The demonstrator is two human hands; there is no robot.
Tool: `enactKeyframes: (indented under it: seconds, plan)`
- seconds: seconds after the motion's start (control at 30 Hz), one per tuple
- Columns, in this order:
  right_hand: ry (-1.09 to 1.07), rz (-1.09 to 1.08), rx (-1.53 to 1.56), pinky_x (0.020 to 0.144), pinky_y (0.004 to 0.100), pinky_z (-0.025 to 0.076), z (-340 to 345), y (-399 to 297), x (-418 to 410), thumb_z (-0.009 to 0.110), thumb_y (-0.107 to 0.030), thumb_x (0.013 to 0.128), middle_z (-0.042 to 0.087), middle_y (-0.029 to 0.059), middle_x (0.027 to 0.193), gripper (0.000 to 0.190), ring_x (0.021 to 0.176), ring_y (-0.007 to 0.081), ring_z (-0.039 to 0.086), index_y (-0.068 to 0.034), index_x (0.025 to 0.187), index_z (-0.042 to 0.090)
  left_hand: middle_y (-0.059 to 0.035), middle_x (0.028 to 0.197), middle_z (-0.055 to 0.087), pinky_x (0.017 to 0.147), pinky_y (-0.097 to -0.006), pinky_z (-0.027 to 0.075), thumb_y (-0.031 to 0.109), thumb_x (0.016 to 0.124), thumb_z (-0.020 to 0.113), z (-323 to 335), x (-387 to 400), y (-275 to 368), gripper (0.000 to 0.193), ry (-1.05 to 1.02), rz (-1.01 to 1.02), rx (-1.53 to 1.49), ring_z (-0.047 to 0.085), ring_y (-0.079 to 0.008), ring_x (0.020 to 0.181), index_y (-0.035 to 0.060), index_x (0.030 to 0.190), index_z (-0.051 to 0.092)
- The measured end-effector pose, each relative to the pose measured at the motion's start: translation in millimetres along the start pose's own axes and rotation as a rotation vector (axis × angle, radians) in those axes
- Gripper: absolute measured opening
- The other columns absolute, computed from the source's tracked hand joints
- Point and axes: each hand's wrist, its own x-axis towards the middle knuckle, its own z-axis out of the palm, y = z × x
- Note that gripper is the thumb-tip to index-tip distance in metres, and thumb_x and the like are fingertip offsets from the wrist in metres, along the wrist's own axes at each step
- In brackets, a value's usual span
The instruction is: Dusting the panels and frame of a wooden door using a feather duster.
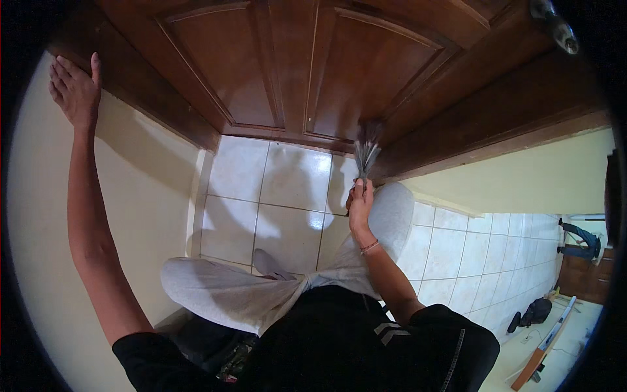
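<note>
My right hand (361, 203) grips a grey feather duster (366, 153), its feathers pointing away from me. The dark feather tips meet the lower part of a brown panelled wooden door (370, 73), near its bottom right corner. Most of the duster's handle is hidden by my fingers. On the left, my left hand (76, 90) rests with its thumb spread at the border of the cream wall (147, 181) and the brown wooden door frame (147, 105). It holds nothing. A metal door handle (563, 34) is at the top right.
White floor tiles (294, 235) lie below me, between my knees and the door. Behind me at lower left is a dark bag (210, 343). Far right, another person (583, 240) stands bent over; a black backpack (536, 312) lies near a long table (548, 338).
</note>
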Motion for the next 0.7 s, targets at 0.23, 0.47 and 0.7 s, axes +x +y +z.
enactKeyframes:
  seconds: [0.23, 0.47, 0.7]
  plan:
    - [0.035, 0.036, 0.043, 0.042, 0.0231, 0.027, 6.2, -1.3, 3.9, 0.05, -0.043, 0.108, 0.043, -0.0055, 0.067, 0.029, 0.049, 0.0043, 0.036, -0.014, 0.102, 0.053, -0.0207, 0.156, 0.044, 0.121, -0.0468, 0.026, 0.069, 0.102, 0.034, -1.5, 1.2, -4.4, 0.09, 0.036, -0.015, -0.034, 0.037, -0.0322, 0.148, -0.005, 0.152, 0.038]
    - [0.125, -0.067, 0.077, 0.042, 0.0234, 0.03, 0.9, -15.6, -7.7, 0.049, -0.046, 0.108, 0.042, -0.0057, 0.062, 0.039, 0.048, 0.0041, 0.037, -0.013, 0.087, 0.052, -0.0209, 0.157, 0.043, 0.122, -0.0463, 0.025, 0.069, 0.103, 0.033, -2.3, 2.8, -8.6, 0.089, 0.002, 0.0, -0.001, 0.037, -0.0314, 0.148, -0.0046, 0.153, 0.038]
    - [0.114, 0.157, 0.079, 0.042, 0.0257, 0.029, -13.6, -4.4, 1.4, 0.049, -0.049, 0.107, 0.042, -0.0043, 0.064, 0.041, 0.047, 0.0064, 0.035, -0.016, 0.083, 0.043, -0.0216, 0.156, 0.045, 0.121, -0.0463, 0.025, 0.068, 0.102, 0.034, -0.2, 2.1, 4.5, 0.089, 0.035, 0.001, 0.022, 0.038, -0.0328, 0.148, -0.0053, 0.152, 0.039]
